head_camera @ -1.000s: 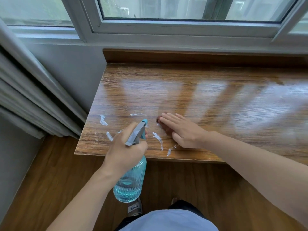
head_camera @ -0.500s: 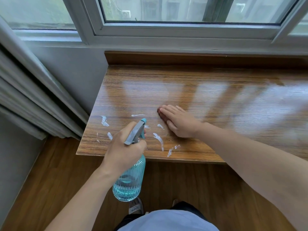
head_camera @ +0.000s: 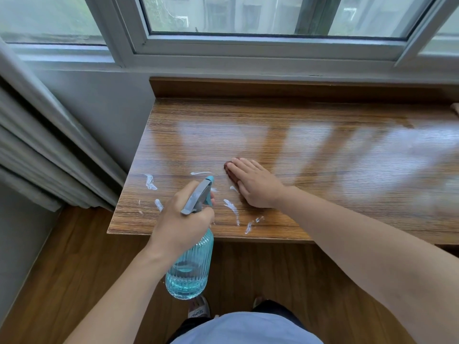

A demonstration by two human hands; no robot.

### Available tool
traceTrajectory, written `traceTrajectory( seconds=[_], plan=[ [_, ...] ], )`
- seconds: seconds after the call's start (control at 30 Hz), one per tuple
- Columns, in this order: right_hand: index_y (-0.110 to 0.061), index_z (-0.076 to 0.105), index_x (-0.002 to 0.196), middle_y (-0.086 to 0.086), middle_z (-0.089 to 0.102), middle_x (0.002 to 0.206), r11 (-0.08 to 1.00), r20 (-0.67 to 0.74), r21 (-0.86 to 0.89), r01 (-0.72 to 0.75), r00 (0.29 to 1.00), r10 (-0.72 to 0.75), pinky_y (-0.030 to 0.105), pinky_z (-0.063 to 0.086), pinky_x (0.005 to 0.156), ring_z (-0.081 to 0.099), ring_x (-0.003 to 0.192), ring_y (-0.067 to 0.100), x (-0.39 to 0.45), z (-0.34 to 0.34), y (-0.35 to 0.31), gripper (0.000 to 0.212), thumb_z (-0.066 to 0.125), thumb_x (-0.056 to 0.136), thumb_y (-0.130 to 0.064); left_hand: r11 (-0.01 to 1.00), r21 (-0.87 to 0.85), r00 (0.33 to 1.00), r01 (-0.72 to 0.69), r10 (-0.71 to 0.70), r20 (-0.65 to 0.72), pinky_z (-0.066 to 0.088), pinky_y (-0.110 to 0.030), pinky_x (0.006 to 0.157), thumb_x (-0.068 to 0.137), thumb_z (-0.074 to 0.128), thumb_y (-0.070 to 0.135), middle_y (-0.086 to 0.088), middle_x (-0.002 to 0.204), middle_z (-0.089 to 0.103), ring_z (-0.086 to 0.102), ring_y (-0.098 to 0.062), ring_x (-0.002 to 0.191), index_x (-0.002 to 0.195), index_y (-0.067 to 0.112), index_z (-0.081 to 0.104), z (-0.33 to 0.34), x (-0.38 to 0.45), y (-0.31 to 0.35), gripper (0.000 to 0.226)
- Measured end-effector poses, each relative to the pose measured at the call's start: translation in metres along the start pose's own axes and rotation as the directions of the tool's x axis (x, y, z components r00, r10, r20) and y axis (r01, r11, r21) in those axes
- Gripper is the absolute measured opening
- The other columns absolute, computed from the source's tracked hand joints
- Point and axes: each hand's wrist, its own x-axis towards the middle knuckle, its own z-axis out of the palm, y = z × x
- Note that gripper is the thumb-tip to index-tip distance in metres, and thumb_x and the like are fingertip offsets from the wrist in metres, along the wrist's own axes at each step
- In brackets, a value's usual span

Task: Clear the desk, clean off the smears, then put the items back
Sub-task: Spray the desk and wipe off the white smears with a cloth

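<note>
The white smears (head_camera: pixel 231 207) sit at the desk (head_camera: pixel 323 145) front-left corner. Your right hand (head_camera: pixel 253 184) presses flat, fingers straight, on the dark cloth (head_camera: pixel 229 171); your left hand (head_camera: pixel 178 219) grips the spray bottle (head_camera: pixel 190 266). Spray now and you may wet your fingers or the floor.

The table (head_camera: pixel 310 150) was brown with a fine wood grain, marked with white smears (head_camera: pixel 231 207). The spray bottle (head_camera: pixel 190 274) was ribbed clear blue with a grey trigger. The cloth (head_camera: pixel 229 171) was dark reddish brown. The curtain (head_camera: pixel 37 150) was grey.
</note>
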Motion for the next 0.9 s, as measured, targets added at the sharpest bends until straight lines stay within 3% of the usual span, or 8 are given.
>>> traceTrajectory(
  seconds=[0.1, 0.2, 0.37, 0.57, 0.7, 0.8, 0.9],
  plan=[
    [-0.023, 0.016, 0.163, -0.003, 0.012, 0.171, 0.991, 0.028, -0.004, 0.133, 0.991, -0.133, 0.030, -0.005, 0.126, 0.003, 0.158, 0.016, -0.033, 0.003, 0.002, 0.060, 0.036, 0.107, -0.029, 1.000, 0.006, 1.000, -0.005, 0.005, 0.000, 0.062, -0.059, 0.072, 0.080, 0.059, 0.022, -0.001, 0.093, 0.069, 0.070, -0.028, 0.084, 0.104, 0.035, 0.063, 0.000, 0.002, -0.001, 0.028],
    [-0.032, 0.008, 0.164, -0.012, 0.002, 0.171, 0.978, 0.107, 0.008, 0.209, 0.972, -0.209, 0.024, -0.013, 0.122, -0.009, 0.156, 0.005, -0.071, 0.004, 0.019, 0.058, 0.029, 0.110, -0.035, 1.000, -0.005, 1.000, -0.011, 0.011, 0.004, 0.060, -0.061, 0.071, 0.079, 0.058, 0.022, -0.006, 0.094, 0.069, 0.071, -0.032, 0.079, 0.100, 0.034, 0.063, -0.002, 0.001, -0.003, 0.025],
    [-0.031, 0.000, 0.164, -0.010, 0.000, 0.171, 0.978, 0.133, -0.073, 0.193, 0.974, -0.183, 0.021, -0.016, 0.118, -0.007, 0.157, 0.008, -0.057, -0.002, 0.019, 0.060, 0.025, 0.110, -0.038, 1.000, 0.013, 1.000, -0.019, 0.019, -0.009, 0.058, -0.061, 0.071, 0.085, 0.062, 0.013, -0.009, 0.088, 0.067, 0.071, -0.033, 0.077, 0.098, 0.030, 0.063, -0.004, 0.000, -0.010, 0.022],
    [-0.023, 0.008, 0.164, 0.001, 0.009, 0.172, 0.995, 0.082, -0.056, 0.078, 0.994, -0.074, 0.036, 0.003, 0.129, 0.004, 0.158, 0.019, -0.006, -0.004, -0.008, 0.061, 0.031, 0.108, -0.031, 0.999, 0.013, 1.000, -0.031, 0.031, 0.005, 0.061, -0.060, 0.071, 0.081, 0.061, 0.022, 0.000, 0.091, 0.069, 0.070, -0.028, 0.081, 0.101, 0.035, 0.063, -0.001, 0.003, -0.006, 0.024],
    [-0.025, 0.015, 0.164, -0.004, 0.009, 0.172, 0.986, 0.107, -0.013, 0.165, 0.981, -0.162, 0.031, -0.004, 0.126, 0.002, 0.158, 0.016, -0.036, -0.003, -0.003, 0.061, 0.036, 0.107, -0.026, 0.998, 0.026, 0.999, -0.052, 0.051, 0.010, 0.062, -0.057, 0.070, 0.087, 0.065, 0.014, 0.002, 0.090, 0.068, 0.070, -0.025, 0.081, 0.101, 0.037, 0.063, 0.001, 0.006, -0.005, 0.028],
    [-0.033, 0.010, 0.163, -0.012, 0.005, 0.171, 0.977, 0.141, 0.007, 0.213, 0.967, -0.212, 0.025, -0.012, 0.122, -0.005, 0.157, 0.007, -0.063, 0.001, 0.010, 0.059, 0.031, 0.109, -0.036, 0.998, 0.014, 0.999, -0.054, 0.054, 0.006, 0.062, -0.057, 0.068, 0.088, 0.065, 0.008, 0.003, 0.087, 0.068, 0.070, -0.025, 0.080, 0.100, 0.034, 0.064, 0.002, 0.006, -0.005, 0.029],
    [-0.032, 0.006, 0.164, -0.010, 0.006, 0.171, 0.973, 0.144, -0.080, 0.217, 0.968, -0.204, 0.026, -0.010, 0.122, -0.001, 0.157, 0.008, -0.055, -0.001, 0.019, 0.062, 0.029, 0.108, -0.045, 0.998, 0.016, 0.999, -0.053, 0.053, 0.004, 0.061, -0.058, 0.069, 0.088, 0.065, 0.005, 0.001, 0.079, 0.064, 0.069, -0.028, 0.077, 0.098, 0.030, 0.064, 0.001, 0.004, -0.005, 0.027]
  ],
)
